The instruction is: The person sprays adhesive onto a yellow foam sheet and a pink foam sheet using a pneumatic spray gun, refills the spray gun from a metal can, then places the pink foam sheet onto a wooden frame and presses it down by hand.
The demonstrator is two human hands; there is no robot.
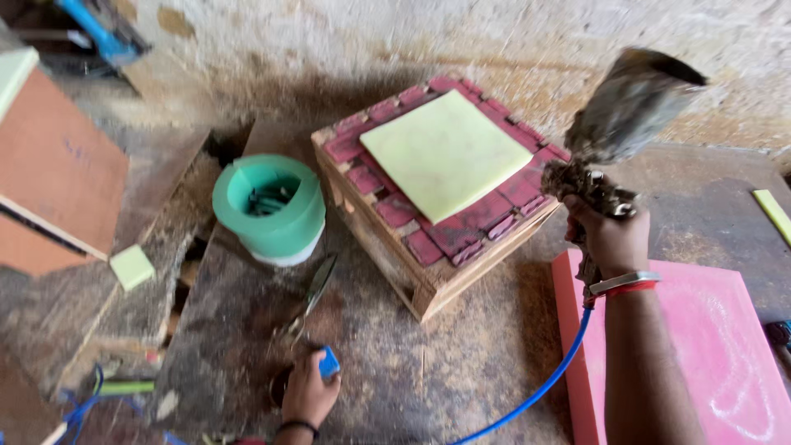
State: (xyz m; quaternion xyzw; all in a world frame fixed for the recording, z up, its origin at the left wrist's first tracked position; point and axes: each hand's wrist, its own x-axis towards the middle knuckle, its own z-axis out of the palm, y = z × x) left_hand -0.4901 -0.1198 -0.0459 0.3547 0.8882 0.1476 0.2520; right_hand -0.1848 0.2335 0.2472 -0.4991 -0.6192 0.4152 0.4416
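A worn, dust-coated floor (428, 371) of grey-brown boards fills the view, speckled with sawdust. Behind it rises a rough, pitted wall (461, 41) in pale plaster with yellowish stains.

The landmark is a wooden crate (428, 264) near the middle, topped with red slats. A pale green foam square (445, 152) lies flat on it, turned cornerwise. Left of the crate, just beside it, stands a green roll (270, 210) of foam, hollow, with dark bits inside. Further left lies a small green foam scrap (132, 267), and beyond that a brown board (58, 173) leans. Right of the crate a pink foam sheet (709, 346) lies flat on the floor.

The right hand (614, 239) is wrapped tight around the grip of a grimy spray gun (618, 124), held just right of the crate, cup tilted up. A blue hose (544, 383) hangs from it across the floor.

In front of the crate, the left hand (309, 391) has its fingers curled about a small blue object (329, 363), beside scissors (309, 297) resting on the floor.
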